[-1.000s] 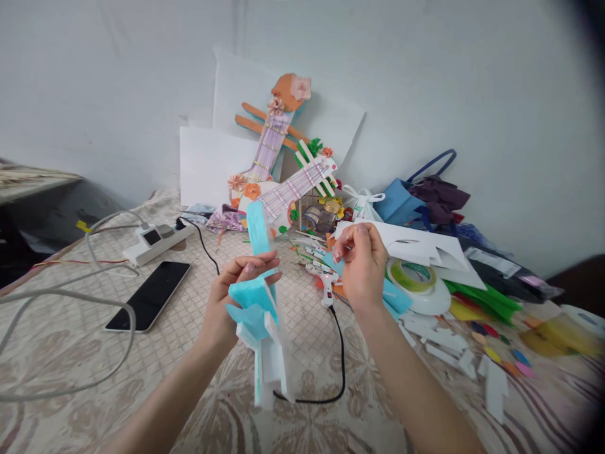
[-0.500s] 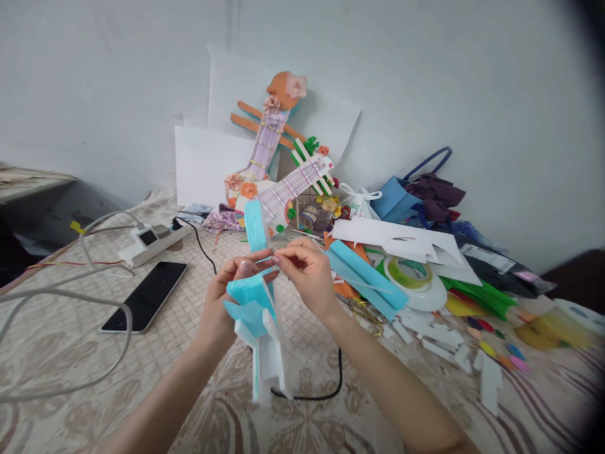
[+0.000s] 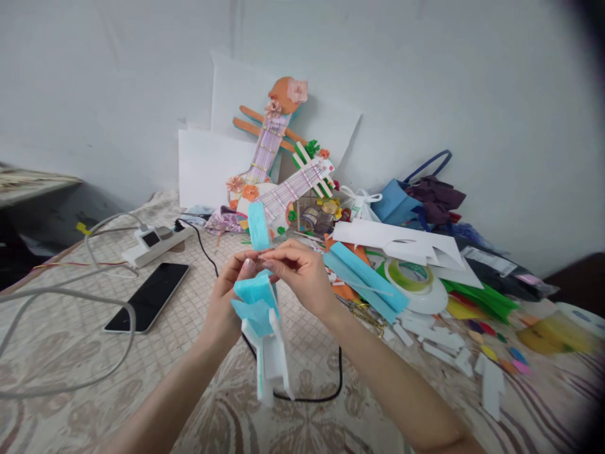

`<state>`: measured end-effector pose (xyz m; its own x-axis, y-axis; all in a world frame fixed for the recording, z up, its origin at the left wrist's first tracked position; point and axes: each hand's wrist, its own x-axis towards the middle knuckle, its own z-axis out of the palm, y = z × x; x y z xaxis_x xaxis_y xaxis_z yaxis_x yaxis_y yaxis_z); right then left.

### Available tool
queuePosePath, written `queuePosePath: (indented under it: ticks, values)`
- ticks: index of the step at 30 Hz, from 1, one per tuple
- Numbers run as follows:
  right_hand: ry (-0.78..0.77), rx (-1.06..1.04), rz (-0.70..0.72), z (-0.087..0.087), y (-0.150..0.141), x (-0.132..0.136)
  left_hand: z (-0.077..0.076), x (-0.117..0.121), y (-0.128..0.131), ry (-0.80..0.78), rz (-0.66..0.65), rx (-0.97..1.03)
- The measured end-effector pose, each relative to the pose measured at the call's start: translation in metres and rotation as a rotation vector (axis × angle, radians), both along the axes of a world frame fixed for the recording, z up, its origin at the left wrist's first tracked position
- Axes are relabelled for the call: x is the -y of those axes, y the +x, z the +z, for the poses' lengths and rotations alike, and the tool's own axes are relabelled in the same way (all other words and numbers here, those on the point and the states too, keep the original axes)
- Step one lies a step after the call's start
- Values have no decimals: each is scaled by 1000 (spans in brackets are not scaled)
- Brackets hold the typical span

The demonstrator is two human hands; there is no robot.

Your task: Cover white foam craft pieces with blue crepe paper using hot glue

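A craft piece of white foam board, partly covered in blue paper, stands between my hands, its white forked end toward me and a blue strip reaching up and away. My left hand is closed around its middle from the left. My right hand comes from the right with thumb and forefinger pinched against my left fingertips. Whatever lies in that pinch is too small and hidden to make out.
A phone, a power strip and looping cables lie on the left. On the right are blue paper, a tape roll, scissors and white scraps. Behind, two decorated paper instruments lean against the wall.
My right hand has shifted left, so its fingertips now overlap my left ones. My left fingers, stretched out before, have curled in. The craft piece has moved slightly right in view.
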<state>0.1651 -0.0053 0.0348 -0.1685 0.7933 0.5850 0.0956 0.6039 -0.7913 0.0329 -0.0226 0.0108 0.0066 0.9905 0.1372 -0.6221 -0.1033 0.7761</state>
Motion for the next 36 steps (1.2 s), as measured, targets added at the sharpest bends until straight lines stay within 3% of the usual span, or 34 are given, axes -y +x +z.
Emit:
queuePosePath:
  ticks: [4,10,17,20,24,28,30,31,33,36]
  values:
    - [41,52,5,4,-2,1,2,0,0,-20,24,-60]
    - [241,188,-19,9,-1,9,3,1,0,1,9,-108]
    - [196,-84,-268,6,20,6,1,1,0,13,0,-54]
    - [231,-242,-348,14,38,3,0,1,-2,17,6,-62]
    - [376,-398,-511,39,76,4,-3,-1,-4,34,2,-72]
    - [527,-533,-768,71,140,12,-5,-2,-6,30,13,-107]
    - [536,-572,-798,83,174,18,-4,-1,-7,27,14,-123]
    - [614,-602,-837,86,187,20,-4,-1,-7,25,13,-127]
    - [686,-609,-847,85,197,22,-2,0,-7,21,7,-133]
    - [453,-367,-734,57,172,20,0,1,-5,11,2,-132]
